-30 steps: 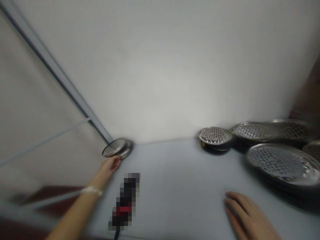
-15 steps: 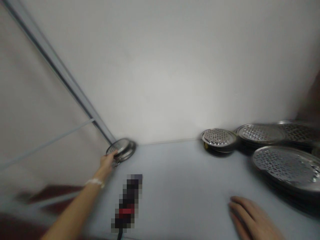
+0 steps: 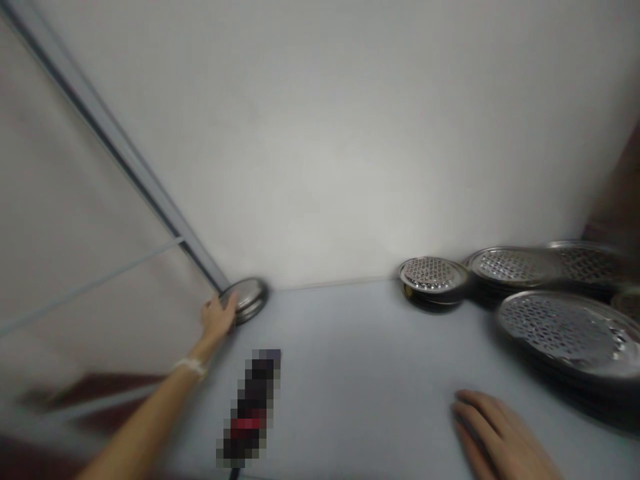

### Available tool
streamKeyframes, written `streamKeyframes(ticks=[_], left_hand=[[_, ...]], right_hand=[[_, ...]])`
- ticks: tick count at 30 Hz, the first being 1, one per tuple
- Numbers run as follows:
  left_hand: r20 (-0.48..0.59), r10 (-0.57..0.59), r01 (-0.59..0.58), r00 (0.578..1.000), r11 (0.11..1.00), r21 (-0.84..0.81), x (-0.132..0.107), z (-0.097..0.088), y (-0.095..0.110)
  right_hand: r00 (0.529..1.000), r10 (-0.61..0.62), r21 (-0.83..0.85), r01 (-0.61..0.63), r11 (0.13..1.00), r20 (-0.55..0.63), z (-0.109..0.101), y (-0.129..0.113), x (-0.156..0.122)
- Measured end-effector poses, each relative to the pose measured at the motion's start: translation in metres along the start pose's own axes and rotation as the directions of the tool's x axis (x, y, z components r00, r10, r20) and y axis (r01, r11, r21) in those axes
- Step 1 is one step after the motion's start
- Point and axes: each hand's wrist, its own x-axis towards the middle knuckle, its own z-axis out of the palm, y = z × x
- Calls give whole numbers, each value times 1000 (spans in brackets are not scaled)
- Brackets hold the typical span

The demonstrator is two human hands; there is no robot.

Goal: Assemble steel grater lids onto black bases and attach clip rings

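Observation:
My left hand (image 3: 218, 315) reaches far out to the back left corner of the white table (image 3: 360, 373), fingers closed on the near edge of a small round perforated metal plate (image 3: 249, 294) that lies on a low stack there. My right hand (image 3: 500, 437) rests flat on the table at the lower right, fingers stretched out, holding nothing. A thin bracelet sits on my left wrist.
Stacks of perforated metal plates stand at the right: a small stack (image 3: 433, 278) by the wall, larger ones (image 3: 513, 265) behind, and a big one (image 3: 565, 330) nearest. A dark, pixelated object (image 3: 249, 410) lies on the table near my left arm. A white wall closes off the back.
My left hand moved forward from just short of the corner plates to gripping the top plate's edge, which now lies lower. My right hand stayed in place.

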Motion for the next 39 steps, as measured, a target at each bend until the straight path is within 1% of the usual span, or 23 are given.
streamKeyframes(ticks=[5, 10, 12, 14, 15, 16, 17, 18, 19, 20, 21, 22, 23, 25, 27, 28, 29, 31, 33, 35, 36, 38, 39], left_hand=[[89, 57, -49, 994, 994, -94, -5, 6, 12], [87, 20, -10, 996, 993, -121, -9, 4, 21], [47, 7, -3, 999, 997, -77, -17, 1, 29], [-7, 69, -69, 998, 993, -99, -29, -2, 44], [-18, 132, -133, 991, 979, -151, -36, -3, 54], [4, 212, -204, 977, 945, -257, -43, -2, 67], [54, 272, -238, 961, 909, -341, -50, 1, 81], [101, 303, -243, 948, 888, -391, -58, 5, 97], [184, 325, -210, 928, 861, -463, -67, 12, 115], [281, 338, -149, 898, 835, -529, -77, 21, 133], [351, 354, -103, 867, 816, -570, -89, 31, 153], [424, 369, -46, 827, 796, -603, -102, 43, 172], [499, 387, 19, 775, 776, -630, -117, 55, 191], [627, 424, 158, 653, 734, -661, -151, 79, 229], [701, 456, 278, 548, 691, -667, -184, 100, 263], [724, 469, 327, 506, 672, -664, -198, 108, 278], [736, 481, 369, 477, 650, -664, -210, 115, 291], [738, 507, 433, 445, 600, -673, -225, 126, 313], [726, 532, 476, 436, 549, -687, -233, 133, 328], [715, 547, 505, 436, 509, -697, -234, 138, 336], [713, 549, 517, 436, 496, -698, -234, 139, 339], [713, 548, 536, 437, 478, -696, -234, 142, 342], [714, 549, 545, 435, 471, -694, -233, 142, 343]], right_hand=[[981, 128, 50, -136, 989, 143, -1, -8, -4], [949, 217, 51, -234, 971, 231, -3, -16, -1], [940, 240, 50, -259, 965, 242, -3, -18, 0], [935, 258, 55, -278, 959, 243, -2, -19, 1], [933, 264, 60, -286, 956, 244, -1, -20, 1], [932, 270, 64, -293, 954, 244, -1, -20, 2], [930, 272, 68, -297, 953, 245, -1, -21, 2], [930, 275, 70, -300, 951, 246, -1, -21, 3], [929, 277, 71, -302, 951, 244, -1, -21, 3], [929, 280, 72, -305, 950, 243, -1, -21, 4], [928, 282, 74, -307, 949, 242, -1, -21, 4], [928, 282, 79, -309, 948, 242, 0, -21, 4], [928, 283, 86, -311, 946, 240, 0, -21, 4], [928, 288, 103, -319, 942, 238, 1, -20, 3], [927, 299, 130, -333, 934, 227, 2, -20, 1], [926, 310, 151, -345, 926, 215, 2, -19, 0], [924, 329, 179, -363, 914, 196, 2, -18, 0], [904, 403, 253, -426, 869, 142, 1, -14, 3], [854, 509, 337, -513, 790, 106, 2, -5, 15], [791, 603, 406, -587, 701, 103, 7, 11, 38], [751, 657, 427, -617, 661, 69, 12, 22, 53], [694, 720, 450, -642, 620, -2, 25, 47, 85], [677, 736, 460, -648, 607, -18, 33, 59, 100]])
